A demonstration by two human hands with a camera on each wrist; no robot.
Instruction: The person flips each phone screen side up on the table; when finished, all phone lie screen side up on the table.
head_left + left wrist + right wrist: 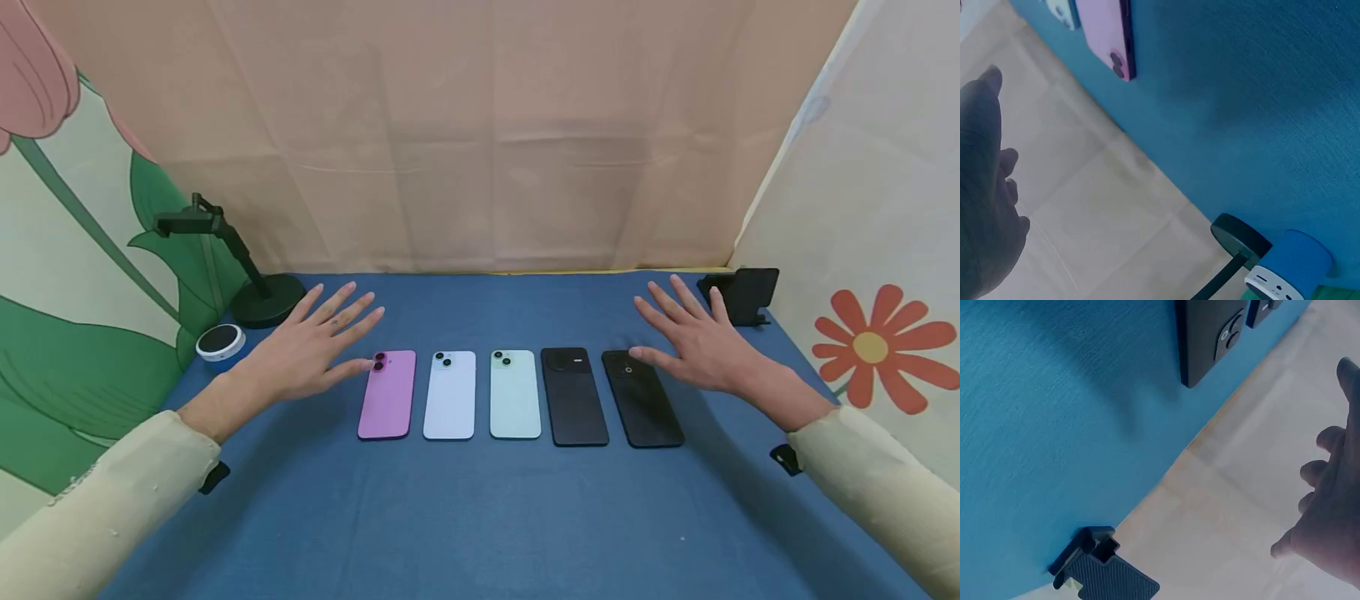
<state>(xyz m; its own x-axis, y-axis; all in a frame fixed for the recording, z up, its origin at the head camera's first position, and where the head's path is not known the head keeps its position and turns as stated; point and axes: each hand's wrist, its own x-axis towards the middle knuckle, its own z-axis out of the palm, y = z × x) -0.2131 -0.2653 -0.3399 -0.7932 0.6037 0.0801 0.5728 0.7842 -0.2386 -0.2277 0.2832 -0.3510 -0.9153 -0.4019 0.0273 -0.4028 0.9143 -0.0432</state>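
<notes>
Five would exceed the count, so several smartphones lie back-up in a row: a pink phone (387,400), a pale lilac phone (449,400), a mint green phone (515,400), a black phone (576,404) and another black phone (645,408). My left hand (315,350) hovers with spread fingers beside the pink phone, its thumb overlapping that phone's top corner in the head view. Over at the right, my right hand (697,346) is likewise spread above the table, thumb by the top of the rightmost black phone. Neither hand holds anything.
A black desk stand (266,296) and a blue-and-white cylindrical device (221,343) occupy the back left of the blue table (465,525). At the back right corner sits a black folding stand (746,296). Cloth walls (450,150) enclose the back and sides.
</notes>
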